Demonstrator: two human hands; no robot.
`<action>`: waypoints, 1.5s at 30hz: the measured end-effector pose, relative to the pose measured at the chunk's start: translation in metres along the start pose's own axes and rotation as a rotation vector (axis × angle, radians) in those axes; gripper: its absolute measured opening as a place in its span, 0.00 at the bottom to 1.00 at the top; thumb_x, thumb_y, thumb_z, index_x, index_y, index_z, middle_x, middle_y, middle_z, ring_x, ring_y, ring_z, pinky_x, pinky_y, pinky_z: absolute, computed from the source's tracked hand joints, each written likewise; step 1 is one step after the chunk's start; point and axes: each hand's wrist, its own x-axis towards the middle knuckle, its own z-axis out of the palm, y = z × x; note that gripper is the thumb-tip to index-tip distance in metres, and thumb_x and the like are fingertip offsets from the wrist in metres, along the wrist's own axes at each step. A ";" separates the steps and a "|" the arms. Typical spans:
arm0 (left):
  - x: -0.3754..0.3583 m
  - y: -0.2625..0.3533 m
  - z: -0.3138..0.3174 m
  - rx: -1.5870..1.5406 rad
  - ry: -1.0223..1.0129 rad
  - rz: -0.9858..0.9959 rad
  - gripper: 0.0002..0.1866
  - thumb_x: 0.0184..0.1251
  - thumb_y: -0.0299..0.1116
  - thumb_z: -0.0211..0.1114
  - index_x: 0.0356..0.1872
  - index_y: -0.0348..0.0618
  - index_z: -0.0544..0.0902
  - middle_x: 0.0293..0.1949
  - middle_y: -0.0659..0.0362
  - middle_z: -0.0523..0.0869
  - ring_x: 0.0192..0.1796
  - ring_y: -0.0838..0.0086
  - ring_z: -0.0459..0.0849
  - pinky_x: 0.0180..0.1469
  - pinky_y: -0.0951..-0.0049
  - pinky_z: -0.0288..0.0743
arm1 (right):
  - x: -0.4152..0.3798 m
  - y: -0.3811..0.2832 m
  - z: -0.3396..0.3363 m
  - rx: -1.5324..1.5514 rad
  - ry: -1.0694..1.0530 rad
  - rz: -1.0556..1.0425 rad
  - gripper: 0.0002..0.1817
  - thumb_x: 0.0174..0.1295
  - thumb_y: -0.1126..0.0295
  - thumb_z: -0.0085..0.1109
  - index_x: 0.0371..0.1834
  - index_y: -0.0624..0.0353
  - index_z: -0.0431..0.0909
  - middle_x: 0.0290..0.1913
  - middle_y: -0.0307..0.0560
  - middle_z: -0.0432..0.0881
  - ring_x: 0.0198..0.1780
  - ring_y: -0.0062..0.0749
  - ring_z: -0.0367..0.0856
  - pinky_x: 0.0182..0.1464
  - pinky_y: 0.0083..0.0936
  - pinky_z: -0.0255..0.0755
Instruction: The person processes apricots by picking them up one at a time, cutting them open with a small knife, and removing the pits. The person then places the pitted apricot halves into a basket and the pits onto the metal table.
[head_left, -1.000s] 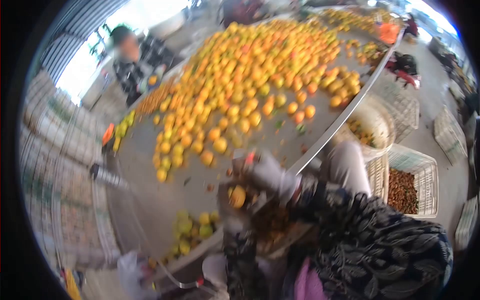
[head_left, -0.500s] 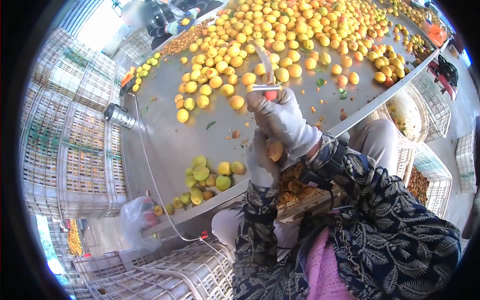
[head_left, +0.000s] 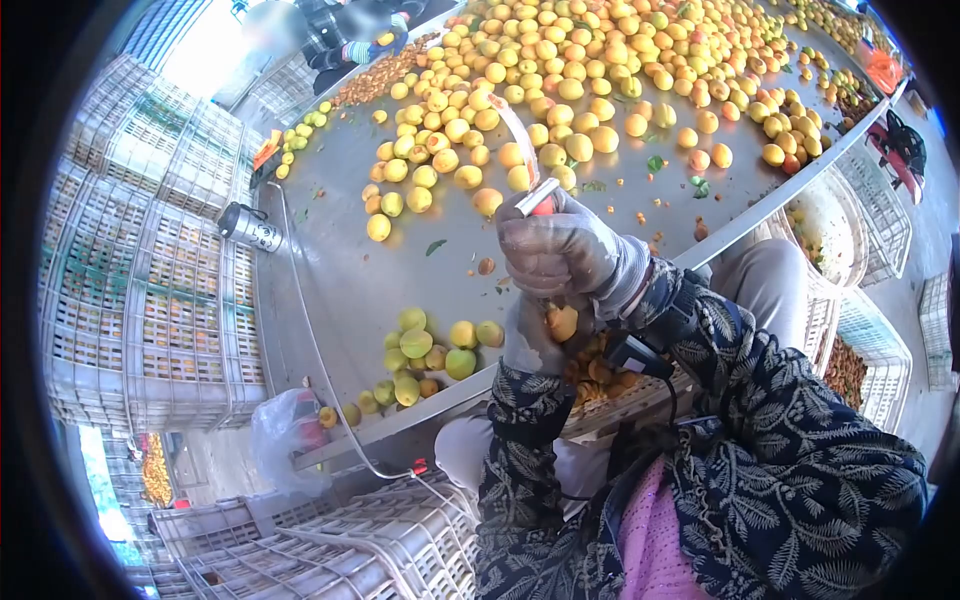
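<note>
My right hand [head_left: 570, 247], in a grey glove, is closed around the red handle of a curved knife [head_left: 519, 133]. Its blade points away from me over the table, with a pale metal piece across its base. Just below and touching it, my gloved left hand [head_left: 530, 335] grips an orange-yellow apricot [head_left: 562, 322]; the right hand and the left fingers partly cover the fruit. Under both hands, at the table's edge, a crate holds cut apricot pieces [head_left: 598, 388]. Left of my left hand lies a small group of greenish apricots [head_left: 416, 344].
Many apricots [head_left: 560, 60] are heaped on the metal table [head_left: 340, 260]. A steel flask [head_left: 247, 228] and thin hose lie at its left. Stacked plastic crates [head_left: 150, 280] stand left, with a plastic bag [head_left: 285, 430] nearby. Another person's striped sleeve [head_left: 357, 52] shows at the far side.
The knife's metal crosspiece has tilted from level to slanted, and my right hand has turned with it. The left hand still holds the apricot. The whole view has shifted slightly.
</note>
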 end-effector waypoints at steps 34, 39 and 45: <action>0.003 -0.047 0.011 0.004 0.104 -0.096 0.21 0.68 0.41 0.58 0.57 0.42 0.72 0.44 0.52 0.81 0.48 0.62 0.82 0.49 0.63 0.76 | 0.014 0.025 0.021 -0.481 0.430 -0.168 0.11 0.60 0.64 0.62 0.27 0.61 0.79 0.24 0.33 0.76 0.27 0.14 0.70 0.29 0.18 0.64; 0.008 -0.030 0.007 0.016 0.080 0.022 0.20 0.70 0.39 0.57 0.59 0.41 0.70 0.46 0.54 0.80 0.48 0.67 0.82 0.50 0.66 0.77 | 0.008 0.017 0.000 -0.432 0.147 -0.009 0.04 0.57 0.73 0.62 0.33 0.62 0.81 0.29 0.32 0.80 0.31 0.13 0.74 0.33 0.15 0.67; 0.007 -0.029 0.010 -0.027 0.078 0.054 0.18 0.72 0.35 0.54 0.58 0.40 0.70 0.47 0.56 0.80 0.48 0.71 0.81 0.52 0.68 0.77 | 0.021 0.007 -0.011 -0.115 0.462 -0.301 0.04 0.59 0.72 0.61 0.33 0.58 0.76 0.22 0.31 0.73 0.23 0.14 0.71 0.24 0.15 0.63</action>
